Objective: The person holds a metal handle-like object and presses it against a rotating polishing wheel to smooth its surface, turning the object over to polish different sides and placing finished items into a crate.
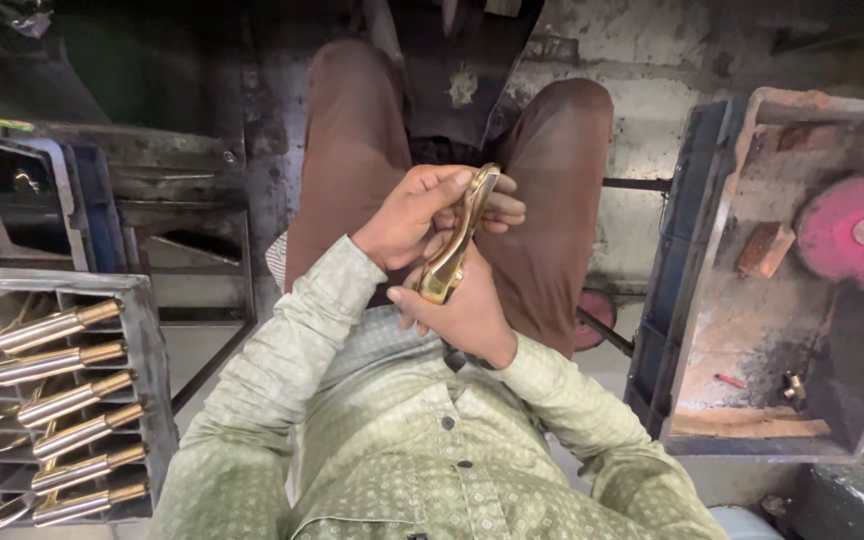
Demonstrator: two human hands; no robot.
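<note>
Two hands meet over the person's lap on one curved brass handle (457,238), a long, polished, golden casting that runs from a broad end near the shirt up to a narrower tip between the knees. By its look it is solid metal, so I judge it stiff, fairly heavy for its size, and slick where it has been buffed; a dent or scratch is the likelier harm than a break. The safest hold seems to be at the two ends, pinching the flat sides rather than the rounded shiny back.

Nearest the body, the right hand (462,315) is curled under the broad lower end, its fingers closed around it and its thumb up along the side. Just beyond, the left hand (414,215) is closed on the upper part, thumb and fingertips pinching the narrow tip. Both are clamped on the piece, touching each other at the middle, and neither is spread open.

To the left, beside the pale green patterned sleeve, a grey slotted tray (147,330) holds a row of similar handles (67,400), silver shafts with brass ends, lying side by side. Farther off, past the brown trousers, stands dark, worn machinery. At the far right an open, rusty metal box (752,330) houses a pink buffing wheel (857,230), well apart from the hands.
</note>
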